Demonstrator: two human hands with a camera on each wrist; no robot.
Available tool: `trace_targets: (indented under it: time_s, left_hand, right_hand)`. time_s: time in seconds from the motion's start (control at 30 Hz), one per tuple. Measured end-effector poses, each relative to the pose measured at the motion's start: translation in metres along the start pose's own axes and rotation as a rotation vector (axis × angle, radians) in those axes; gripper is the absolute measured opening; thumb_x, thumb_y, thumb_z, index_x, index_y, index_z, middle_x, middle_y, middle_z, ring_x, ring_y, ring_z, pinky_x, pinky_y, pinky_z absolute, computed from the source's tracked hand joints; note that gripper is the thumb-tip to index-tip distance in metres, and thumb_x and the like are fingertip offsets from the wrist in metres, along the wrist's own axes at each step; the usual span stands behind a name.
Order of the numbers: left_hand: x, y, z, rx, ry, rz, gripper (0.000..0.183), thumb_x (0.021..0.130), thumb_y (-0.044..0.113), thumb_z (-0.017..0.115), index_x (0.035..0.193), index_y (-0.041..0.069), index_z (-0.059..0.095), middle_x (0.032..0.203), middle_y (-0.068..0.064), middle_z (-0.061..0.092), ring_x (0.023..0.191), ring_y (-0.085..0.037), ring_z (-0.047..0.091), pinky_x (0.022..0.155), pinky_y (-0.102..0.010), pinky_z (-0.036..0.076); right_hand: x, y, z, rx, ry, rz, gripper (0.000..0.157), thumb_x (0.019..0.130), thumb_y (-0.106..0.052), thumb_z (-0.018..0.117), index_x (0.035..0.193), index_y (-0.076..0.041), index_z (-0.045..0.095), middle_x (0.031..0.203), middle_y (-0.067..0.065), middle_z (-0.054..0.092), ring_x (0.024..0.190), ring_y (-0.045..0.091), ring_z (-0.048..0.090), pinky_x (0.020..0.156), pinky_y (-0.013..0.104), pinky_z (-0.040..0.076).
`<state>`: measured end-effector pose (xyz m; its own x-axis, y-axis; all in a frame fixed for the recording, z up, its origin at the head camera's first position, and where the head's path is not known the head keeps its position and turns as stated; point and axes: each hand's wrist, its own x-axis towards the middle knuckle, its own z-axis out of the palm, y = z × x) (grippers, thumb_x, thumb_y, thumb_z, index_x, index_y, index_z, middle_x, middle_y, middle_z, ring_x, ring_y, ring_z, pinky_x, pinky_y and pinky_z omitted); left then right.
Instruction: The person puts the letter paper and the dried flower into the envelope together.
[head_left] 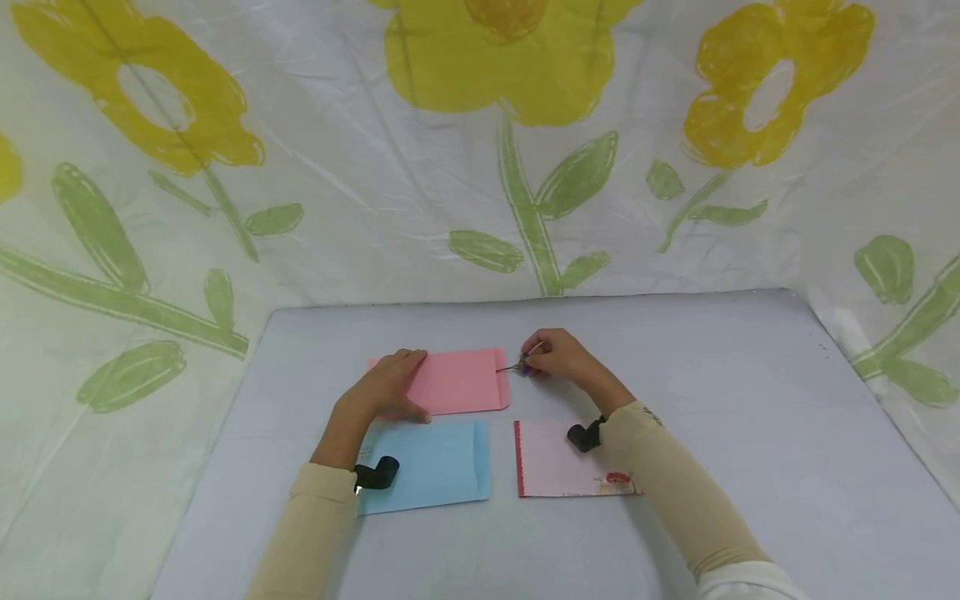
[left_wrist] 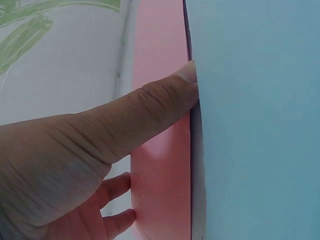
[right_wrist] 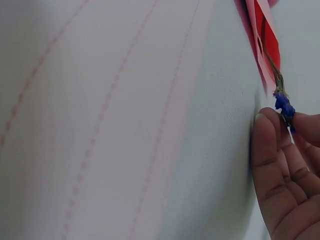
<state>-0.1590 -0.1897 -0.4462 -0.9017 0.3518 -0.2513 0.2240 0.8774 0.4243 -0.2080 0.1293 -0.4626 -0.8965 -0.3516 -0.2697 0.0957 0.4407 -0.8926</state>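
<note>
A pink envelope (head_left: 459, 382) lies on the far part of the table, its flap end facing right. My left hand (head_left: 384, 385) grips it at the left end, with the thumb on the near edge and fingertips at the far edge; the left wrist view shows the thumb (left_wrist: 150, 105) beside the blue envelope too. Between thumb and fingertips, my right hand (head_left: 558, 354) pinches a small dried flower (right_wrist: 283, 104) by its blue head. The thin stem points left into the pink envelope's opening, where its end is hidden.
Nearer on the table (head_left: 720, 375) lie a light blue envelope (head_left: 435, 467) on the left and a pale pink, red-edged envelope (head_left: 555, 458) on the right, partly under my right forearm. A flower-painted curtain (head_left: 337, 208) hangs along the table's back edge.
</note>
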Motion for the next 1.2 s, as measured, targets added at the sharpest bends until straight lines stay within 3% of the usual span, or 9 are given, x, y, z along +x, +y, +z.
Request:
trace_targets:
  time_s: [0.73,1.2]
  left_hand:
    - [0.000,-0.001,0.000,-0.003,-0.007,-0.013,0.103,0.072,0.030,0.092,0.155,0.006,0.034,0.153,-0.016,0.040,0.138,-0.036,0.036,0.110,-0.055,0.037]
    - [0.000,0.001,-0.001,-0.005,-0.003,-0.004,0.103,0.072,0.030,0.092,0.154,0.006,0.034,0.153,-0.016,0.040,0.138,-0.036,0.036,0.110,-0.054,0.037]
  right_hand:
    - [0.008,-0.007,0.016,0.045,0.039,0.083,0.011,0.095,-0.001,0.061,0.102,0.006,0.066,0.087,0.015,0.069,0.072,0.019,0.067,0.067,0.031,0.060]
    - [0.012,-0.014,0.021,-0.009,0.040,0.103,0.008,0.094,-0.002,0.063,0.098,0.004,0.067,0.081,0.014,0.068,0.068,0.019,0.067,0.063,0.030,0.059]
